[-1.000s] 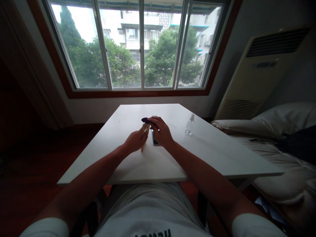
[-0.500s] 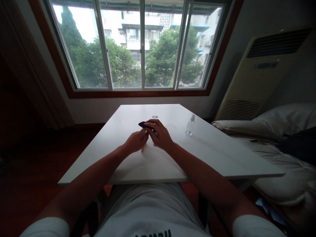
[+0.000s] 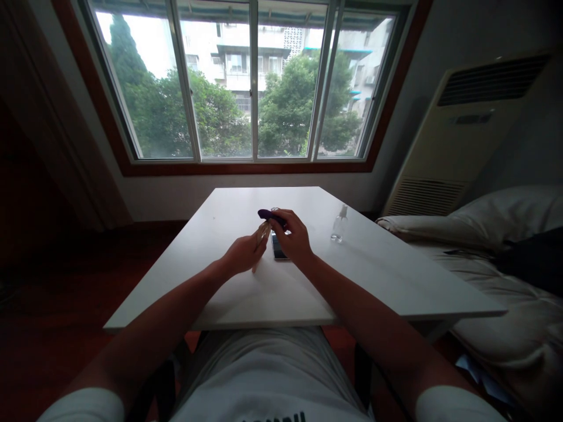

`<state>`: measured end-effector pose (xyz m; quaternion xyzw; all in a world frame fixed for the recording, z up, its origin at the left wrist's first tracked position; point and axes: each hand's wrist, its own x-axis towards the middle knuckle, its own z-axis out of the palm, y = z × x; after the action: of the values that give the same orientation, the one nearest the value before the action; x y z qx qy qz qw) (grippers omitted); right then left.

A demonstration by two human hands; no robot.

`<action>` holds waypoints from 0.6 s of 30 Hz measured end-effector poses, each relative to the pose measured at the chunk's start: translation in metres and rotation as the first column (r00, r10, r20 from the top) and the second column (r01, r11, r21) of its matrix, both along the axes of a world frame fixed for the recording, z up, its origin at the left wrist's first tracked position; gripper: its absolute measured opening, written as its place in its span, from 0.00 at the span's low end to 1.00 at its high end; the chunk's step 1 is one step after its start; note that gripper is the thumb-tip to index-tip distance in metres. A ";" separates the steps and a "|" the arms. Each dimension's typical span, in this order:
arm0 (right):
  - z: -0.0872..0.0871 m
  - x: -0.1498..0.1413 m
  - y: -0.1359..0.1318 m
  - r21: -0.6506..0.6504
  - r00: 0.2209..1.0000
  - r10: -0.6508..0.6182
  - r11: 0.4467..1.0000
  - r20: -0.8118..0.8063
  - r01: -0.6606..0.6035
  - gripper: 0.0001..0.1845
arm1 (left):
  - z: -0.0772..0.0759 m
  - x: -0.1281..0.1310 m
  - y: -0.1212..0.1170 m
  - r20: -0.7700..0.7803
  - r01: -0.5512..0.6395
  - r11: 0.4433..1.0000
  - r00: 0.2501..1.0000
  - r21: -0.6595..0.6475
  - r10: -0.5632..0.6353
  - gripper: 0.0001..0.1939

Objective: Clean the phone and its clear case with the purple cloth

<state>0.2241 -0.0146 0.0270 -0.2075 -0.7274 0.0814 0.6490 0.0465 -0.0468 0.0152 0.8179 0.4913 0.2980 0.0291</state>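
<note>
Both my hands are over the middle of the white table (image 3: 373, 275). My left hand (image 3: 243, 253) is closed on a thin pale strip (image 3: 260, 237) that runs up from its fingers. My right hand (image 3: 294, 237) pinches a small dark purple piece (image 3: 267, 215), held just above the strip's upper end. A dark phone (image 3: 278, 247) lies flat on the table between the hands, partly under my right hand.
A small clear spray bottle (image 3: 338, 225) stands on the table to the right of my hands. A bed with a pale pillow (image 3: 492, 214) is at the right, an air-conditioner unit (image 3: 470, 129) behind it. A wide window (image 3: 250, 82) faces me.
My right hand has lifted up and to the right with the purple piece, uncovering the phone it hid half a second ago. My left hand has barely moved.
</note>
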 end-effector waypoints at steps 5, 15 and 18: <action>0.002 -0.004 -0.009 0.092 0.988 0.124 0.987 0.097 -0.133 0.14 | 0.000 0.000 0.001 0.012 0.022 1.000 1.000 0.022 -0.023 0.18; 0.000 0.003 0.006 -0.006 0.999 0.010 1.000 0.046 -0.009 0.11 | -0.003 0.001 0.002 0.024 -0.004 1.000 1.000 -0.012 0.005 0.20; 0.002 0.001 -0.005 0.059 0.995 0.049 0.997 0.092 -0.054 0.13 | -0.003 0.000 0.002 0.035 0.004 1.000 0.999 -0.030 -0.003 0.20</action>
<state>0.2247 -0.0196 0.0293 -0.1720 -0.7634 0.0662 0.6190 0.0467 -0.0443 0.0123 0.8129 0.4936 0.3049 0.0506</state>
